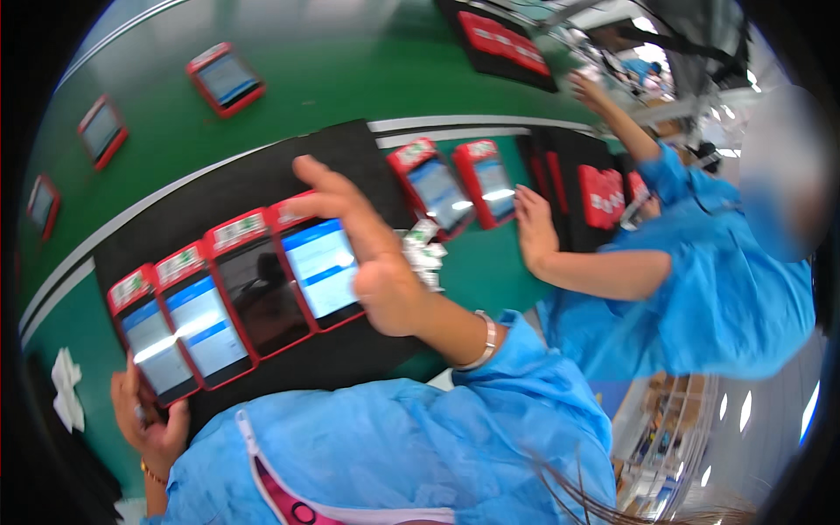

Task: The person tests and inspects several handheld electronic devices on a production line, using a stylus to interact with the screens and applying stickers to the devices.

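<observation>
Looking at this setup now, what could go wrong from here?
1. The left hand is at the lower-left edge of the leftmost device on the black mat; the four in that row sit almost edge to edge, so a nudge might shift its neighbours.
2. The right hand overlaps the rightmost device in that row, so its lit screen might get an unintended touch.
3. White scraps lie beside the right forearm and could be brushed aside.
</observation>
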Motion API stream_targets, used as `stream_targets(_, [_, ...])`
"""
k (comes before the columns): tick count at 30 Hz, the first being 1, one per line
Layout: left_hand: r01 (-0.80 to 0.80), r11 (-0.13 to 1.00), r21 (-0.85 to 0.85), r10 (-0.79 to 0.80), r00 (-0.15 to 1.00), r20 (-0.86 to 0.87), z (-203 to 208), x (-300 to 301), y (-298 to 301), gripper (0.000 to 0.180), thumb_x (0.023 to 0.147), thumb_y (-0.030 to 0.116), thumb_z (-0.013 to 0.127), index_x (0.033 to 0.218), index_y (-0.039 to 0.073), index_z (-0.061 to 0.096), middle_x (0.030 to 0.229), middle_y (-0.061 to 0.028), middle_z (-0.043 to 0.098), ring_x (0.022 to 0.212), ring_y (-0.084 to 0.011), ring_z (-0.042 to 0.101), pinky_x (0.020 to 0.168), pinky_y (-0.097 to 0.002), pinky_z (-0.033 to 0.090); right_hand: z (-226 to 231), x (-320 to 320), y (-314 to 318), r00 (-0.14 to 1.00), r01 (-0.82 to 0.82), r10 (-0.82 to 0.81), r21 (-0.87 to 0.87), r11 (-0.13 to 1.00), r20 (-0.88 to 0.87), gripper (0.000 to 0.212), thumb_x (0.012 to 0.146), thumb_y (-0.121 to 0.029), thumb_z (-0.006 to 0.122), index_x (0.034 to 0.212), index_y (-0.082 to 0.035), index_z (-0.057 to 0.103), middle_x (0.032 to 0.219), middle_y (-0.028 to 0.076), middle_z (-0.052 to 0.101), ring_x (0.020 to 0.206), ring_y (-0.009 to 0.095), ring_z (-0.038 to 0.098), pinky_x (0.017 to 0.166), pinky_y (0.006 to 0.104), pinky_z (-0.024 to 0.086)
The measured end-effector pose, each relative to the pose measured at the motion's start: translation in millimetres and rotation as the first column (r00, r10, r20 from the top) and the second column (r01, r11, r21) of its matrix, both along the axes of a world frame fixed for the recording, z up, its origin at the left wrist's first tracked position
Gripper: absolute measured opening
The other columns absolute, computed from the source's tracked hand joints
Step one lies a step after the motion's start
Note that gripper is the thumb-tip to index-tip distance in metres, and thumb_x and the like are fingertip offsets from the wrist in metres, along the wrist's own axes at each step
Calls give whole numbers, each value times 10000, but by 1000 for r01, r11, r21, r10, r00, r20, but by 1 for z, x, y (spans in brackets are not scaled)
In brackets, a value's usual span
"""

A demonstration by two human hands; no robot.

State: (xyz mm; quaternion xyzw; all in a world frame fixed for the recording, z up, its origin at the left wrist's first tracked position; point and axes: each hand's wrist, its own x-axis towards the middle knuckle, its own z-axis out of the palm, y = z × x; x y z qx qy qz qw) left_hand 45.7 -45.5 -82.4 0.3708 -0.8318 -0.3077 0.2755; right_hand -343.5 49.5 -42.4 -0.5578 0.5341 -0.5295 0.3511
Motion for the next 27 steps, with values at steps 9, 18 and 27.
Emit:
stream_targets(9, [-11, 999, -50, 13, 1000, 27, 9, -16, 6, 813, 642, 137, 865, 1374, -86, 591, 838, -39, 520, 708, -137, 464, 610, -268, 394, 5, 10, 3, 986, 18, -29, 68, 998, 166, 1078, 865, -889, 447, 1463, 6, 493, 1683, 250, 177, 1511, 315, 327, 1198, 431, 296])
stream_targets(18, [46, 992, -116, -42, 998, 38, 15, -22, 0, 828, 631, 137, 868, 1378, -86, 590, 837, -34, 549, 699, -128, 485, 594, -262, 408, 10, 7, 2, 997, 55, -61, 114, 992, 48, 1159, 810, -970, 326, 1435, -14, 519, 1681, 249, 206, 1497, 324, 373, 1203, 444, 324])
stream_targets(27, [72, 990, -121, -66, 997, 49, 15, -22, -5, 839, 647, 173, 884, 1386, -86, 583, 835, -37, 546, 693, -131, 486, 585, -258, 398, 7, 9, 4, 996, 39, -43, 47, 998, 77, 750, 924, -564, 592, 1433, -17, 522, 1678, 256, 219, 1517, 335, 341, 1210, 444, 300])
